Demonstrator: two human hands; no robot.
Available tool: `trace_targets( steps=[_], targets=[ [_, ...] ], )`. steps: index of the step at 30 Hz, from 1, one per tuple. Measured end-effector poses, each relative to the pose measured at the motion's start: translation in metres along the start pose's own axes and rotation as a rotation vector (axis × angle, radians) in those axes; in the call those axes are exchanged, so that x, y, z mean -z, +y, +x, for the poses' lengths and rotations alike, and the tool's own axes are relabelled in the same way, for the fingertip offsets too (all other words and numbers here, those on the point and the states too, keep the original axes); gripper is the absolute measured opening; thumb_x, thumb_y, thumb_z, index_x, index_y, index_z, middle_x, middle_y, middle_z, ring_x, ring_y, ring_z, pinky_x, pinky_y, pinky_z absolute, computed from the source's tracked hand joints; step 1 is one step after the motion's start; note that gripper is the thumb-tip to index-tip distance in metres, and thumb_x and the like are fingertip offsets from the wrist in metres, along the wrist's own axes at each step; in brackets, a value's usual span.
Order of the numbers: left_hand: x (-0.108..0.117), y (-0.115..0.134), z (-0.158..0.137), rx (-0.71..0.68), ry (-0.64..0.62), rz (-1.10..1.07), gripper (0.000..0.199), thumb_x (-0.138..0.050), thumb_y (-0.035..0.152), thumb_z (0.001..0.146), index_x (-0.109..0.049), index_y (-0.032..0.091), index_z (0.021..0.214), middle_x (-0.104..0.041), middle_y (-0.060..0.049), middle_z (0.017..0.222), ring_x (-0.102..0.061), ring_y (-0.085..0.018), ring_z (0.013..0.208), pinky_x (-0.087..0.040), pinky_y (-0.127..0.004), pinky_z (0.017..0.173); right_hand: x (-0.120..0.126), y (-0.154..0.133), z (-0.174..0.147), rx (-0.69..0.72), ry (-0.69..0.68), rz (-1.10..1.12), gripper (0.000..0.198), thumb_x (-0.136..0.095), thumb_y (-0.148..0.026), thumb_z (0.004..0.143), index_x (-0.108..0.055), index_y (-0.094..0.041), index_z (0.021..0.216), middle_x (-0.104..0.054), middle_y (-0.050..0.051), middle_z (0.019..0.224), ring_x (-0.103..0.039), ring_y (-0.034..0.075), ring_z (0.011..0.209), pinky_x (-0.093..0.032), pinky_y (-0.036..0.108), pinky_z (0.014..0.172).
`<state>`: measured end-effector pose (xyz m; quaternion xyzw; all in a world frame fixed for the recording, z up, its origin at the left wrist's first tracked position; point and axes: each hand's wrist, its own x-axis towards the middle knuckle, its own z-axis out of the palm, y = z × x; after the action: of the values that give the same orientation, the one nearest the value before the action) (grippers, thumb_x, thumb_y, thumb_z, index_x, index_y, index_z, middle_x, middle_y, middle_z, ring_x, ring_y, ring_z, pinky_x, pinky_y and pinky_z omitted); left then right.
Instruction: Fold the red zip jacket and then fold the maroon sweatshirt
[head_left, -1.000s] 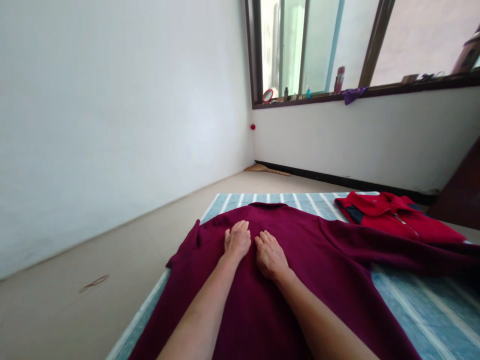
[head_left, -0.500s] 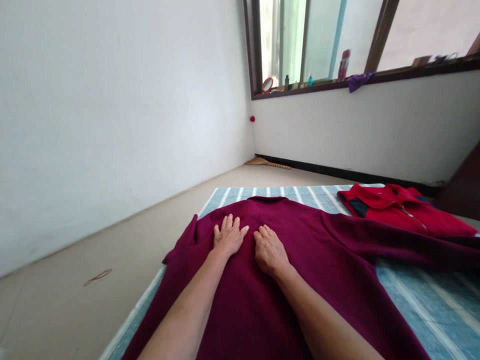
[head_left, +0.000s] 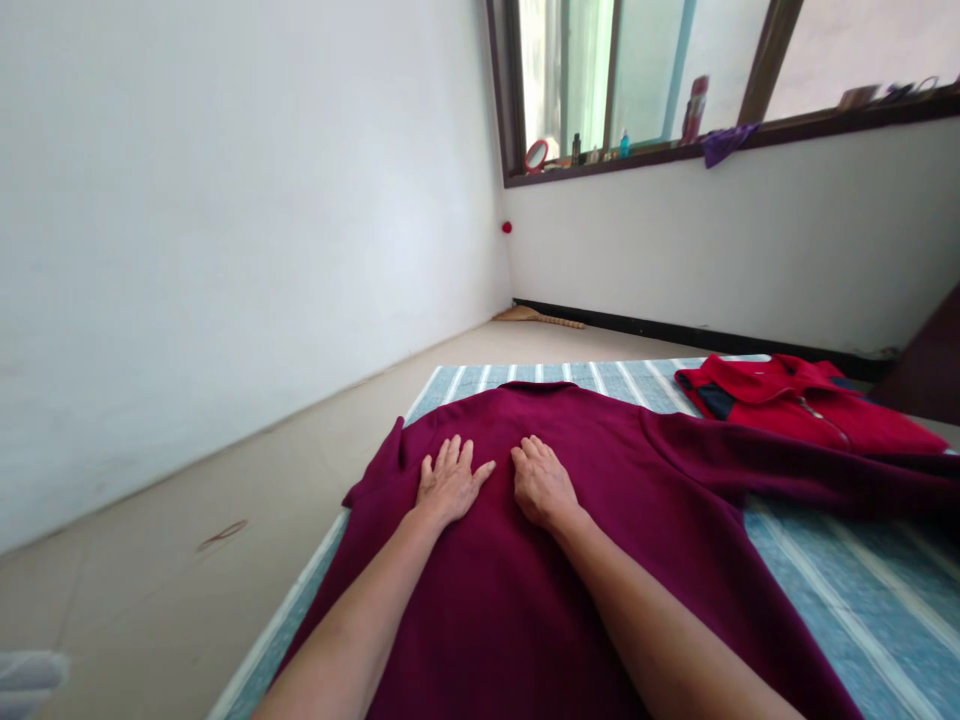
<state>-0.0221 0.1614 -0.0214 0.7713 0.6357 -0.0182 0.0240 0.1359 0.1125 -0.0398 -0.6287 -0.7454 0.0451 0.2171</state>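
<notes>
A maroon long-sleeved top [head_left: 510, 610] lies spread out, back side up, with its collar at the far end. Flat on its upper left part rests my left hand [head_left: 451, 482], fingers spread. My right hand [head_left: 541, 482] lies on the cloth a little to the right, fingers stretched forward and close together, with nothing visible in it. The right sleeve reaches out across the striped cloth [head_left: 847, 600] underneath. On the left, the other sleeve hangs or folds at the edge, and most of it is hidden.
A folded red zip-collar garment [head_left: 810, 405] lies at the far right. Beyond the striped cloth, a broom [head_left: 536, 316] is on the floor by the corner. A thin brown loop [head_left: 222, 536] lies on the left floor. Bottles and a round mirror [head_left: 536, 156] stand on the windowsill.
My left hand has slid slightly left and down with its fingers spread wider. My right hand stays nearly in place on the top. The view has tilted and shifted a little.
</notes>
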Motion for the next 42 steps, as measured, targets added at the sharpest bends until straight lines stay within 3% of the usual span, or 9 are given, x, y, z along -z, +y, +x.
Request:
trace_targets(
  steps=[6, 10, 14, 21, 28, 34, 38, 42],
  targets=[
    [0.007, 0.004, -0.028, -0.013, 0.037, -0.02, 0.07, -0.022, 0.057, 0.091, -0.029, 0.013, 0.146, -0.017, -0.013, 0.155, -0.01, -0.026, 0.144, -0.013, -0.051, 0.113, 0.001, 0.0, -0.001, 0.007, -0.004, -0.015, 0.038, -0.027, -0.016, 0.093, -0.058, -0.015, 0.116, -0.053, 0.013, 0.13, -0.037, 0.023, 0.13, -0.025, 0.036, 0.107],
    [0.007, 0.008, -0.054, -0.093, -0.041, -0.029, 0.073, -0.023, 0.061, 0.089, -0.027, 0.015, 0.146, -0.015, -0.012, 0.156, -0.009, -0.027, 0.144, -0.011, -0.055, 0.112, -0.001, 0.001, -0.001, 0.018, -0.017, -0.027, 0.039, -0.028, -0.016, 0.092, -0.058, -0.013, 0.117, -0.053, 0.013, 0.129, -0.036, 0.024, 0.131, -0.025, 0.036, 0.107],
    [0.007, 0.013, -0.071, -0.066, -0.061, -0.052, 0.072, -0.023, 0.06, 0.09, -0.028, 0.015, 0.146, -0.013, -0.012, 0.156, -0.008, -0.027, 0.144, -0.01, -0.055, 0.113, -0.004, 0.002, -0.001, 0.019, -0.024, -0.042, 0.041, -0.029, -0.014, 0.091, -0.057, -0.012, 0.121, -0.053, 0.014, 0.13, -0.036, 0.025, 0.131, -0.025, 0.036, 0.106],
    [-0.005, 0.021, -0.112, -0.21, -0.017, -0.096, 0.072, -0.025, 0.062, 0.089, -0.029, 0.019, 0.146, -0.018, -0.011, 0.155, -0.01, -0.026, 0.144, -0.009, -0.054, 0.114, -0.004, 0.004, -0.002, 0.024, -0.017, -0.064, 0.039, -0.03, -0.017, 0.092, -0.058, -0.015, 0.119, -0.053, 0.013, 0.131, -0.037, 0.023, 0.129, -0.024, 0.034, 0.105],
    [0.004, 0.015, -0.141, -0.182, -0.083, -0.113, 0.069, -0.025, 0.06, 0.09, -0.03, 0.02, 0.145, -0.018, -0.01, 0.156, -0.009, -0.025, 0.144, -0.01, -0.052, 0.114, -0.004, 0.004, -0.002, 0.025, -0.026, -0.072, 0.038, -0.029, -0.017, 0.094, -0.06, -0.015, 0.115, -0.057, 0.012, 0.123, -0.04, 0.022, 0.124, -0.025, 0.033, 0.104],
    [-0.001, 0.011, -0.165, -0.165, -0.076, -0.129, 0.07, -0.027, 0.06, 0.089, -0.029, 0.019, 0.146, -0.017, -0.01, 0.156, -0.009, -0.026, 0.144, -0.011, -0.053, 0.114, 0.008, -0.002, -0.003, 0.045, -0.046, -0.078, 0.037, -0.031, -0.017, 0.094, -0.059, -0.013, 0.118, -0.056, 0.015, 0.124, -0.043, 0.023, 0.123, -0.028, 0.035, 0.103],
    [0.011, 0.008, -0.168, -0.121, -0.058, -0.193, 0.067, -0.023, 0.056, 0.092, -0.034, 0.015, 0.143, -0.022, -0.011, 0.155, -0.013, -0.024, 0.144, -0.016, -0.047, 0.114, 0.016, -0.022, -0.026, 0.106, -0.048, -0.069, 0.041, -0.031, -0.024, 0.095, -0.049, -0.012, 0.131, -0.046, 0.016, 0.139, -0.035, 0.024, 0.132, -0.027, 0.037, 0.106],
    [0.019, -0.011, -0.177, -0.012, 0.022, -0.185, 0.064, -0.023, 0.052, 0.093, -0.034, 0.014, 0.143, -0.023, -0.012, 0.154, -0.015, -0.022, 0.143, -0.017, -0.043, 0.114, 0.015, -0.045, -0.073, 0.21, -0.106, -0.039, 0.045, -0.037, -0.033, 0.095, -0.045, -0.017, 0.137, -0.039, 0.012, 0.146, -0.03, 0.021, 0.137, -0.026, 0.037, 0.109]
  ],
)
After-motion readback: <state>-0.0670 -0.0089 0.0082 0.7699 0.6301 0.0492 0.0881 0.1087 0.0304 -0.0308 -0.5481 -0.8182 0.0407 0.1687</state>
